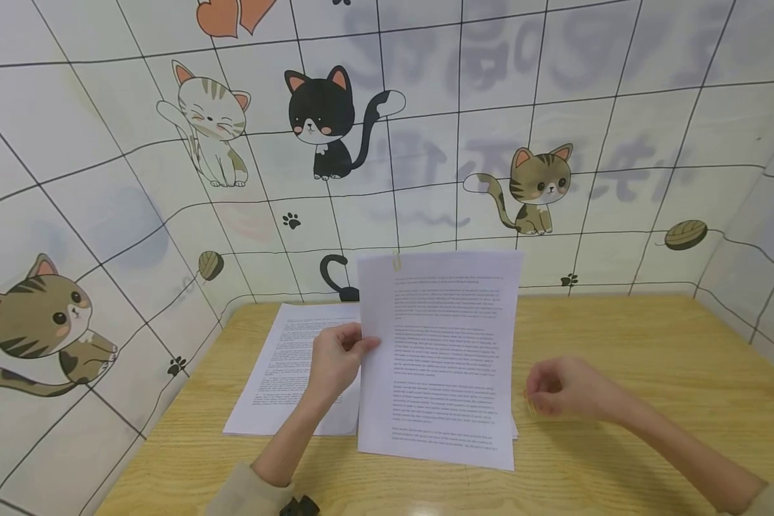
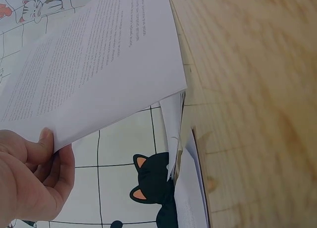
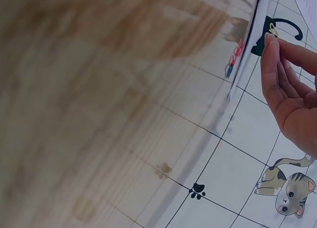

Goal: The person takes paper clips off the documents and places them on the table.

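Observation:
My left hand (image 1: 335, 364) pinches the left edge of a printed sheaf of paper (image 1: 438, 358), held upright above the table with its text facing me. A yellow paper clip (image 1: 396, 261) sits on the sheaf's top edge, near the left corner. To the right of the paper and apart from it, my right hand (image 1: 574, 390) pinches another yellow paper clip (image 3: 273, 28) between thumb and fingertip. In the left wrist view, the left thumb (image 2: 45, 143) lies on the printed face of the sheaf (image 2: 109, 64).
Another printed stack (image 1: 290, 365) lies on the wooden table (image 1: 619, 330) at the left, partly behind the raised paper. Several coloured clips (image 3: 235, 58) lie on the table in the right wrist view. A cat-patterned wall (image 1: 426, 208) stands behind.

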Tool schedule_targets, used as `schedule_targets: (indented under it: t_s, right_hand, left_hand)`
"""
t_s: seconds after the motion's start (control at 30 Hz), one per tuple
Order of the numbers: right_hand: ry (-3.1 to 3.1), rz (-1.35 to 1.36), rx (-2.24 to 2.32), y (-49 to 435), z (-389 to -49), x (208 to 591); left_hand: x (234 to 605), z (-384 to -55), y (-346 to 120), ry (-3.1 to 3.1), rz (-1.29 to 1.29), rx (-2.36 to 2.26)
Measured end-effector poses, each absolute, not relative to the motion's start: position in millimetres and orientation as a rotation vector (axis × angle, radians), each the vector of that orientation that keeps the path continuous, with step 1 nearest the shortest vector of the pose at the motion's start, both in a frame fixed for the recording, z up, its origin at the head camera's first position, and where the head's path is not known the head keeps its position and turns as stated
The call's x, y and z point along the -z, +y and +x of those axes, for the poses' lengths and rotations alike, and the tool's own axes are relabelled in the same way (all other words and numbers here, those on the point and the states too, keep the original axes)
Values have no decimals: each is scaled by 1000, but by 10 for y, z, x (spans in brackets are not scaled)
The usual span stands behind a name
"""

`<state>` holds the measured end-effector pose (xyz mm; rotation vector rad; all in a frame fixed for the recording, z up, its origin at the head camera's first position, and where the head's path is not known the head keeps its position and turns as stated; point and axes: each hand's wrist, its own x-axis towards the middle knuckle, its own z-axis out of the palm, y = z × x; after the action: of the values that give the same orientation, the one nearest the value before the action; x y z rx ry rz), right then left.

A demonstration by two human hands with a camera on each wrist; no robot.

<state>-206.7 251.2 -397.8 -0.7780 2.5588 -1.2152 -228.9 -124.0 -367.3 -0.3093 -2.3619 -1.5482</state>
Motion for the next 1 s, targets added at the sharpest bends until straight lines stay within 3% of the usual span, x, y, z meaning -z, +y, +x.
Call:
schedule_targets:
  t_s: [1.0]
  right_hand:
    - [2531, -707, 1187, 2537, -2021, 4058]
  left_hand:
    - [3663, -2297, -1262, -2401, -276, 1571]
